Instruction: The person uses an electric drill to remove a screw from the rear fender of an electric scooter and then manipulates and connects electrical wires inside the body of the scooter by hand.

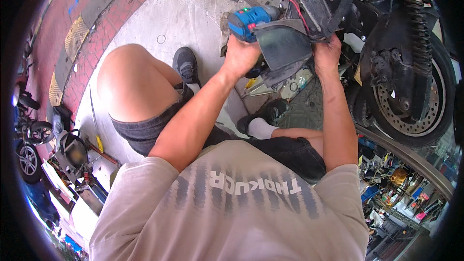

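My left hand [240, 58] is wrapped round the grip of a blue cordless drill [249, 21], its nose pointing right toward the motorbike's tail. A curved black plastic mudguard [285, 46] hangs just right of the drill and hides part of it. On that piece's other side, my right hand [328, 53] is closed at the edge of the black plastic, with most of its fingertips hidden. Above both hands is the dark underside of the tail frame [309, 7], where red wires [297, 12] show. Where the drill's tip meets the bike cannot be made out.
To the right stand the bike's rear wheel [411, 101] with a brake disc and a coil-spring shock absorber [418, 34]. Tools and small parts [261, 87] lie on the floor below my hands. A cluttered glass case [411, 183] is at lower right; parked motorbikes [34, 135] are far left.
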`<act>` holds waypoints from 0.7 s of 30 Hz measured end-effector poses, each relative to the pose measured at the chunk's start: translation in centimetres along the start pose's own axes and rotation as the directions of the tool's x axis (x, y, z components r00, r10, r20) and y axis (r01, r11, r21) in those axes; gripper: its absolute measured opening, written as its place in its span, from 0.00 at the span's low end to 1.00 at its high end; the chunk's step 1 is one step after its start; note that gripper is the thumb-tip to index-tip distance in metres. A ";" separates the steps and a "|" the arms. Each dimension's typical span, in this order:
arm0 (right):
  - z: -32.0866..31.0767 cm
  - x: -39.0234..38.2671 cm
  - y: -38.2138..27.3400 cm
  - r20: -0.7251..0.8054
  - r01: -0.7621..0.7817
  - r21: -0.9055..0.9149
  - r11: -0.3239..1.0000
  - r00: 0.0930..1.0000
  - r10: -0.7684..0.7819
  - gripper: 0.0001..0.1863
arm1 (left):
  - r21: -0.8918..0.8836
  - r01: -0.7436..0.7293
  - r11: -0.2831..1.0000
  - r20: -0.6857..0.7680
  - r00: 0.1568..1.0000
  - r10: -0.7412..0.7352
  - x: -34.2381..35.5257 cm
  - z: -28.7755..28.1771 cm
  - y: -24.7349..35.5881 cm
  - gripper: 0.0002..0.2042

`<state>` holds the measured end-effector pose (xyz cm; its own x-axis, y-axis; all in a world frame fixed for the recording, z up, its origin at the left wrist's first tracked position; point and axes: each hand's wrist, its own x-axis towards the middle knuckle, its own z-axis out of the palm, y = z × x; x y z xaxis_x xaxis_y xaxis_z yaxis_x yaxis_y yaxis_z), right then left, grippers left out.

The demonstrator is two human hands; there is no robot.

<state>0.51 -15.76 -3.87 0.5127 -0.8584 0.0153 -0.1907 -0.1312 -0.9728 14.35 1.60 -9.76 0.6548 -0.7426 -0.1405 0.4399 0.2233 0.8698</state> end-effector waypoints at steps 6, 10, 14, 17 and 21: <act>-0.1 -0.2 -0.9 -0.027 -0.074 0.165 0.984 0.996 0.079 0.10 | -0.604 0.538 0.588 0.209 0.819 -0.534 0.0 -0.9 3.3 0.14; -1.5 -0.3 -1.5 0.048 -0.140 0.273 0.952 0.990 0.132 0.09 | -0.558 0.405 0.724 0.020 0.879 -0.476 0.3 -1.9 3.2 0.09; -1.3 -0.6 -2.1 0.102 -0.180 0.347 0.920 0.983 0.154 0.09 | -0.282 0.103 0.954 -0.085 0.988 -0.132 0.3 -2.1 5.5 0.02; -1.4 -0.5 -2.1 0.119 -0.200 0.426 0.882 0.979 0.164 0.08 | -0.040 0.010 0.999 0.037 0.999 -0.008 1.7 -3.4 5.8 0.08; -1.7 0.0 -1.7 0.146 -0.247 0.497 0.832 0.969 0.201 0.07 | 0.428 -0.152 0.891 -0.085 0.975 0.207 2.9 -5.4 7.3 0.15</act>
<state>-0.59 -16.40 -1.82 0.5804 -0.7856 -0.2145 0.1305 0.3497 -0.9277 22.77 4.45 -6.41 0.7814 -0.6240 0.0030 0.0294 0.0416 0.9987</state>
